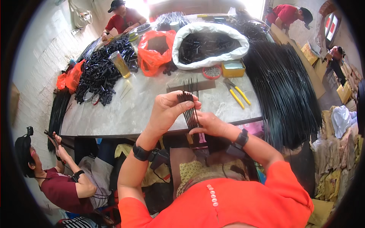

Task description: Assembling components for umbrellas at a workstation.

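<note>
A fanned bundle of thin dark rods point(189, 117) stands nearly upright between my hands at the table's near edge. My left hand point(166, 109) is closed round its upper part, thumb pressed across the front, and several rod tips stick up above the fingers. Lower down, my right hand point(211, 124) pinches the same bundle from the right side. Just behind it a flat grey-brown bar point(205, 85) lies on the table. To the right of my hands rest yellow-handled pliers point(238, 94).
The grey table point(110, 119) bears a heap of black tubular parts point(99, 70), a red plastic bag point(151, 60), a white sack point(176, 47) of black pieces, a yellow box point(233, 72) and long black rods point(283, 83). A co-worker point(68, 186) sits at left; other people are farther off.
</note>
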Available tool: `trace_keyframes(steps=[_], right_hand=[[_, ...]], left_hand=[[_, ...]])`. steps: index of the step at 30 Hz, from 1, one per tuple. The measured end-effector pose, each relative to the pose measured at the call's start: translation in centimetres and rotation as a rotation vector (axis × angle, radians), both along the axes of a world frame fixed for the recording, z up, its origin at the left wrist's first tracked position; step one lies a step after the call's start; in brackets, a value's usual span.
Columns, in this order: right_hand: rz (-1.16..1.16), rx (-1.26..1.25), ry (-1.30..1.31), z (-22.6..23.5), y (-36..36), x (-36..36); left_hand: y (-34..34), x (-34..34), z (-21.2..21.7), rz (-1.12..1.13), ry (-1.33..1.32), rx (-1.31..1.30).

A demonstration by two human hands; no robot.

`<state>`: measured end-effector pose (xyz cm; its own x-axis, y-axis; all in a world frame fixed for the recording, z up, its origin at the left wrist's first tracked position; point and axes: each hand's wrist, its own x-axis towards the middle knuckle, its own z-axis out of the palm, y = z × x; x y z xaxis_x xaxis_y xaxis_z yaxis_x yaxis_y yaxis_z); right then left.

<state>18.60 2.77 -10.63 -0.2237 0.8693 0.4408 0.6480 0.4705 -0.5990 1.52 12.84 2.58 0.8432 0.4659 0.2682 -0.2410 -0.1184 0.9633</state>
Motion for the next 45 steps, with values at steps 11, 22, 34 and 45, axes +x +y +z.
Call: trace_keyframes(steps=[11,22,34,45], right_hand=[[-0.024,-0.137,0.192,0.7,0.7,-0.1],[-0.046,-0.12,-0.007,0.7,1.4,-0.8],[-0.036,-0.172,-0.003,1.7,1.7,-0.5],[-0.142,0.097,0.39,14.2,-1.2,1.0]], left_hand=[[0.1,-0.2,-0.5,-0.024,0.006,-0.008],[0.4,-0.4,0.0,-0.014,0.019,0.01],[0.6,-0.2,0.2,0.022,0.005,-0.009],[0.7,-0.8,0.4,0.026,-0.001,-0.048]])
